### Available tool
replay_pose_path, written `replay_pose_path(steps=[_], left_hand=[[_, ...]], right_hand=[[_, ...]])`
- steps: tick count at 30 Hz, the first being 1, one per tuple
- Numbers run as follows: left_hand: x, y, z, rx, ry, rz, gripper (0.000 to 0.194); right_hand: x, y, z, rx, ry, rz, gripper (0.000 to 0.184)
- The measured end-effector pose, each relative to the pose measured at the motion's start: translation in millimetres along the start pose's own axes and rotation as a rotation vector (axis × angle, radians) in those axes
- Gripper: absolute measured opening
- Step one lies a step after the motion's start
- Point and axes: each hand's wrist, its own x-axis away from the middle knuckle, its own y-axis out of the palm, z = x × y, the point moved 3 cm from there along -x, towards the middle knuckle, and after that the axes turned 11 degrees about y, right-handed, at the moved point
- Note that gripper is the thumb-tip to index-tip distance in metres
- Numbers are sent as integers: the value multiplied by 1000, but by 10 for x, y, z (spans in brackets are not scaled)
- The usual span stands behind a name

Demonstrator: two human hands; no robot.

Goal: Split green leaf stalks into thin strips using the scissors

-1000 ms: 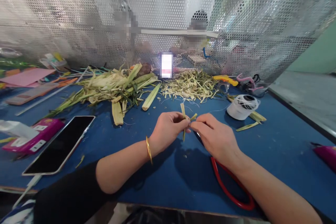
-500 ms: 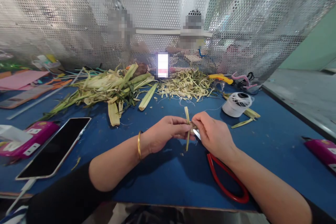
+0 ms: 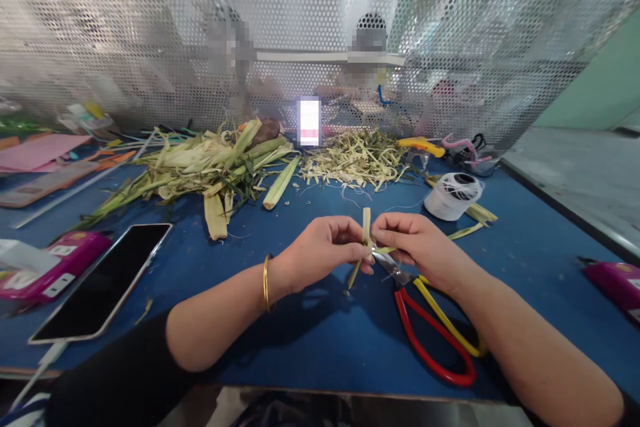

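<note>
Between the thumb and fingers of my left hand is a pale green husk strip, upright with its lower end slanting down to the left. My right hand is closed beside it, fingertips pinching at the strip's crossing piece; the exact grip is partly hidden. Scissors with one red and one yellow handle lie on the table below my right hand, their blade tips reaching under my fingers. A spool of white thread stands beyond my right hand, and fine thread trails from it across the table.
A heap of husks and a pile of shredded strips lie at the back, before a perforated metal screen. A phone and a purple power strip lie left; a yellow-handled tool lies back right.
My right hand has shifted slightly right and opened its angle, so the scissors' pivot and yellow handle now show. The husk strip has moved a little right and its lower end tilts left.
</note>
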Motion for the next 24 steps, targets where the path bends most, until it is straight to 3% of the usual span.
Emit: replay_pose_path(steps=[4,8,11,15,17,20,22,24], left_hand=[[-1,-7,30,51,72,15,9],[-16,-58,26,-25,152,141,8],[-25,-119,18,-177,194,250,6],[-25,-157,10,-358,177,303,7],[-24,-145,-1,-391,153,272,7],[-21,-100,-36,-308,74,146,6],[-12,-62,-54,-160,6,39,7],[2,-28,-47,-6,-39,-55,9]], right_hand=[[-52,45,89,-208,138,-61,30],[-52,151,100,-215,53,12,34],[-2,182,68,41,-88,192,31],[137,217,-45,564,-463,408,19],[199,229,-94,751,-614,451,21],[239,177,-163,895,-695,487,24],[229,103,-204,845,-664,436,22],[192,17,-218,683,-545,333,18]])
